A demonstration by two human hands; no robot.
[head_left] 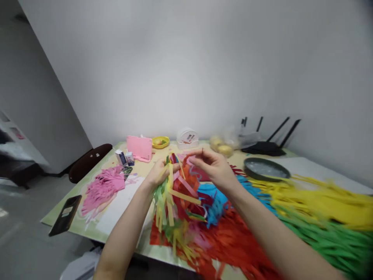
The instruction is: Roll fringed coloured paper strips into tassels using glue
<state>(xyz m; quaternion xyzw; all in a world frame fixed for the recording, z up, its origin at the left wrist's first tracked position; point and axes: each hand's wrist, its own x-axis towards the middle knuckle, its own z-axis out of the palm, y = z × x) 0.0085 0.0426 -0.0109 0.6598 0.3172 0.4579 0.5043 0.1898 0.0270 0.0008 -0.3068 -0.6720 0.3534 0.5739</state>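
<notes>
My left hand [159, 174] is closed around a bundle of mixed-colour paper strips [169, 202]; their green, yellow and orange ends hang down below my fist. My right hand [211, 165] hovers just right of the bundle's top, fingers pinched on one thin strip. Beneath both hands lie heaps of red paper strips [233, 241] and blue paper strips [215, 198] on the table [87, 225].
Pink strips [101, 188] lie at the left, yellow strips [323, 200] and green strips [326, 237] at the right. A black phone [65, 214] lies near the left edge. Further back stand a pink case [140, 147], a yellow bowl [160, 142], a dark round pan [265, 169] and a black router [266, 146]. A chair [89, 161] is beyond the table's left side.
</notes>
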